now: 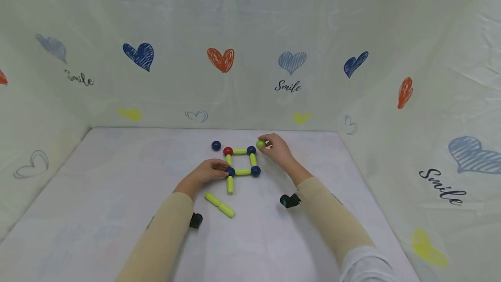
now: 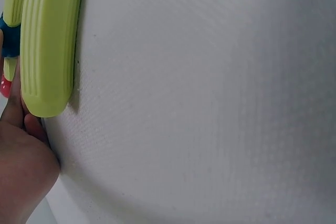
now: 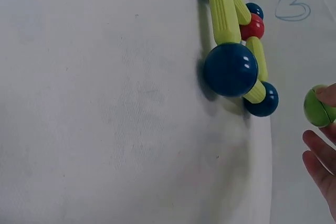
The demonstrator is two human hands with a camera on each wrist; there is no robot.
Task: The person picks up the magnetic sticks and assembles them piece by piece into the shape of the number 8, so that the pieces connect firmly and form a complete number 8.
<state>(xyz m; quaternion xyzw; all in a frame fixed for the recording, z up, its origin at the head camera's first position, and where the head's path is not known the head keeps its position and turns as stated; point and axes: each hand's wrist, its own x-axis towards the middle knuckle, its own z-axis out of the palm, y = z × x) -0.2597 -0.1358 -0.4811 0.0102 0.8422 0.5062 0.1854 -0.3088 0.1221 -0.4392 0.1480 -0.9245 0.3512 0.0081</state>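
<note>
A square frame of yellow-green rods and balls lies on the table, with a red ball (image 1: 228, 151) at its far left corner and blue balls at the others. My left hand (image 1: 207, 170) grips the blue ball (image 1: 231, 172) at the near left corner. From that ball a rod (image 1: 230, 185) sticks out toward me. Beyond the far right corner's blue ball (image 1: 251, 150), my right hand (image 1: 277, 148) pinches a green ball (image 1: 260, 144) between thumb and finger. The right wrist view shows this green ball (image 3: 316, 107) apart from the frame, other fingers spread below.
A loose blue ball (image 1: 216, 145) sits left of the red one. Two yellow-green rods (image 1: 220, 205) lie end to end in front of the frame. The table (image 1: 117, 177) meets a heart-printed curtain (image 1: 250, 103) at its back edge.
</note>
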